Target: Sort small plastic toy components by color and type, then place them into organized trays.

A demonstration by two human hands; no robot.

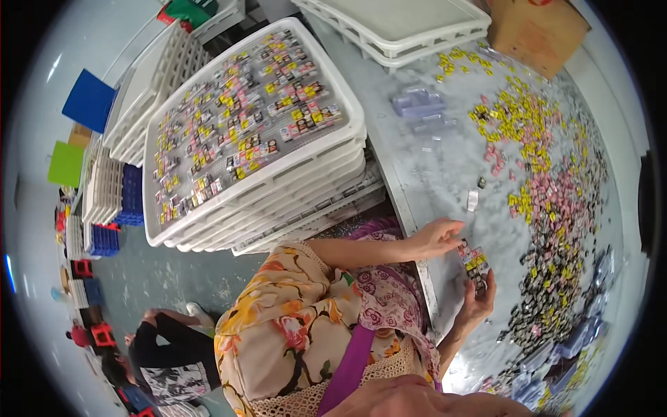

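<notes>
My right hand [478, 300] grips a small block of printed pieces [475, 263], with yellow, pink and black in rows, just above the table's near edge. By the block's far-left end is my left hand [436, 238], its index finger stretched out and apart from the thumb; nothing shows between them. On the table [445, 184] past my hands lie a small white piece [472, 200] and a small dark piece [481, 182]. Loose small pieces spread to the right: yellow ones [517, 115], pink ones [549, 198] and black ones [549, 292].
Left of the table stand stacked white trays [257, 191], the top one filled with rows of similar pieces. Clear plastic trays [420, 104] lie farther back, near a white tray [396, 48] and a cardboard box [538, 31]. A seated person [174, 358] is behind at lower left.
</notes>
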